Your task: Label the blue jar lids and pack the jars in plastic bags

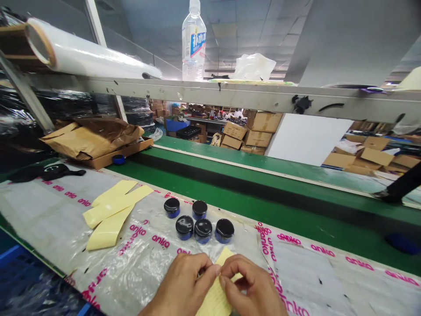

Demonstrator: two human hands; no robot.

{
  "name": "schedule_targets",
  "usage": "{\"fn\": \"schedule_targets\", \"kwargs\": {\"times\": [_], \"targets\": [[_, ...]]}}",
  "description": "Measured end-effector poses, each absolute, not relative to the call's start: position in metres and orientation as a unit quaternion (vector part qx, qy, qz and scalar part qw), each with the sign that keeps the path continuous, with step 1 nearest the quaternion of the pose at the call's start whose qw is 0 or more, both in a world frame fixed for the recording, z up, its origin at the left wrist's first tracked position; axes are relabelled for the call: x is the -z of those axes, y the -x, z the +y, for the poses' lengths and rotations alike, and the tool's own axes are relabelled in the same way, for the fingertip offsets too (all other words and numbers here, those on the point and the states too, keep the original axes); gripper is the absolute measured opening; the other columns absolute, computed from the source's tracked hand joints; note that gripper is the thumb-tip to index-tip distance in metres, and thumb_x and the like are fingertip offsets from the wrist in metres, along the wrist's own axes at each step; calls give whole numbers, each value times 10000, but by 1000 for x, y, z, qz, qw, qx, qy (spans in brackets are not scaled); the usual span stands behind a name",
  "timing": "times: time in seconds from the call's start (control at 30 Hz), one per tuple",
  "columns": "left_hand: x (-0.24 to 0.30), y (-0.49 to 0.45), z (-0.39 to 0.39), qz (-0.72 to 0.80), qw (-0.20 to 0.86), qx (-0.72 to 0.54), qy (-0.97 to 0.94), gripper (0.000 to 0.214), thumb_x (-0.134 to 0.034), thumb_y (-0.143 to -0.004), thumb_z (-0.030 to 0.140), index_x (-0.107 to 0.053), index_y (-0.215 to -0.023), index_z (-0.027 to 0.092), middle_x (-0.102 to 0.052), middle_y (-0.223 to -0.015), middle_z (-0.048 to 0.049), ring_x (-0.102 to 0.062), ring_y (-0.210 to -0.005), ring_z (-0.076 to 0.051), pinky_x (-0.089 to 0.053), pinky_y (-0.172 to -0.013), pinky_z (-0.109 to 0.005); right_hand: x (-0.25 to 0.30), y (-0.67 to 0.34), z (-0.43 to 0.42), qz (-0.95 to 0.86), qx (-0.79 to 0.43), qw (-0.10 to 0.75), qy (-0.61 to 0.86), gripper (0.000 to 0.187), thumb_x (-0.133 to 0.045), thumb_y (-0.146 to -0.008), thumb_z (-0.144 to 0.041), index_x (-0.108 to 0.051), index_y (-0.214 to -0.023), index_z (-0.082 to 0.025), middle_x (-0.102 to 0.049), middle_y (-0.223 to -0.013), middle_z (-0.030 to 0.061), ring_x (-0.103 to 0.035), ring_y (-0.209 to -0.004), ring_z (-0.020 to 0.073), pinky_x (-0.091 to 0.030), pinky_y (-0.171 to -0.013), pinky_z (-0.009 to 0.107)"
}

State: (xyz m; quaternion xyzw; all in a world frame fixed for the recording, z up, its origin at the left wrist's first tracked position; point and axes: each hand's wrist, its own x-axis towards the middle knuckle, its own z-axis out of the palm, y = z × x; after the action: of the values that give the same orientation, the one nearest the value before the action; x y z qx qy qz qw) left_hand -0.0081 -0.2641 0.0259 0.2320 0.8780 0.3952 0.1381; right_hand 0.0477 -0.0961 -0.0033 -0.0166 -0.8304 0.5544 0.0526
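Running lengthwise forward, a yellow strip was flanked equally closely by left hand and right hand, pinched narrow; anything gripped couldn't be told.

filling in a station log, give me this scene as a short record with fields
left hand: fingertips at the right's, over a yellow sheet
right hand: beside the left; anything pinched too small to tell
round pieces: five on plastic sheeting, black tops, blue sides
yellow strips: overlapping, left of the round pieces
bottle: upright on the ledge
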Motion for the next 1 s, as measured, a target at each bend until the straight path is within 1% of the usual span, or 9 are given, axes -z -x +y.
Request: {"fn": "schedule_targets", "kwargs": {"times": [0.13, 0.23, 0.3, 0.37, 0.47, 0.57, 0.73, 0.9, 1.0], "targets": [[-28, 10, -264, 875, 160, -404, -214, 410, -496, -935, 415, -482, -595, 186, -530, -587, 29, -497, -621, -136, -271, -585, -255, 3, -47, -98, -840, -539, 68, -18, 108, -594, -819, -218, -643, -723, -213, -692, -840, 22, -643, -751, 166, -487, -636, 223], [-29, 12, -266, 873, 159, -408, -217, 406, -497, -936, 409, -494, -599, 184, -520, -593, 33, -491, -629, -134, -268, -589, -256, 2, -45, -98, -823, -566, 54, -13, 119, -593, -821, -230, -637, -713, -207, -680, -838, 24, -626, -747, 164, -479, -642, 227], [-28, 13, -268, 867, 158, -419, -220, 416, -480, -949, 418, -500, -607, 183, -487, -590, 41, -465, -624, -128, -253, -577, -262, 0, -43, -97, -792, -609, 29, 11, 133, -617, -806, -270, -629, -695, -198, -670, -841, 30, -610, -756, 169, -471, -643, 230], [-27, 15, -269, 858, 166, -433, -218, 427, -454, -965, 433, -501, -621, 183, -446, -596, 48, -437, -628, -125, -240, -567, -266, 1, -40, -95, -749, -661, -8, 43, 186, -653, -785, -337, -622, -678, -188, -656, -837, 34, -586, -746, 168, -459, -637, 234], [-25, 18, -270, 851, 186, -445, -206, 431, -444, -970, 451, -498, -635, 183, -425, -611, 51, -423, -640, -124, -237, -563, -265, 3, -38, -92, -688, -720, -69, 63, 297, -702, -773, -444, -614, -674, -177, -606, -728, 8, -522, -641, 133, -423, -607, 233], [-23, 19, -271, 851, 194, -448, -195, 430, -448, -967, 458, -515, -646, 180, -437, -616, 48, -425, -646, -127, -244, -571, -265, 5, -37, -91, -660, -743, -97, 50, 375, -715, -788, -526, -619, -719, -171, -563, -656, -15, -488, -591, 113, -394, -588, 225], [-21, 21, -274, 839, 201, -469, -187, 431, -454, -960, 476, -514, -654, 179, -414, -628, 45, -411, -658, -131, -245, -573, -264, 5, -39, -93, -670, -737, -90, 16, 419, -678, -836, -582, -608, -753, -177, -544, -712, -6, -479, -640, 118, -377, -592, 221], [-17, 23, -278, 801, 243, -518, -176, 444, -463, -952, 518, -493, -668, 178, -388, -658, 44, -386, -651, -125, -241, -560, -254, 6, -40, -98, -672, -738, -43, -28, 405, -655, -857, -574, -594, -734, -193, -578, -871, 28, -526, -750, 153, -425, -674, 253], [-14, 24, -280, 786, 254, -536, -174, 446, -477, -944, 536, -488, -676, 179, -384, -658, 47, -363, -636, -119, -241, -545, -248, 6, -41, -99, -653, -756, -44, -29, 407, -665, -843, -584, -592, -732, -199, -582, -910, 36, -534, -757, 161, -436, -675, 263]]}}
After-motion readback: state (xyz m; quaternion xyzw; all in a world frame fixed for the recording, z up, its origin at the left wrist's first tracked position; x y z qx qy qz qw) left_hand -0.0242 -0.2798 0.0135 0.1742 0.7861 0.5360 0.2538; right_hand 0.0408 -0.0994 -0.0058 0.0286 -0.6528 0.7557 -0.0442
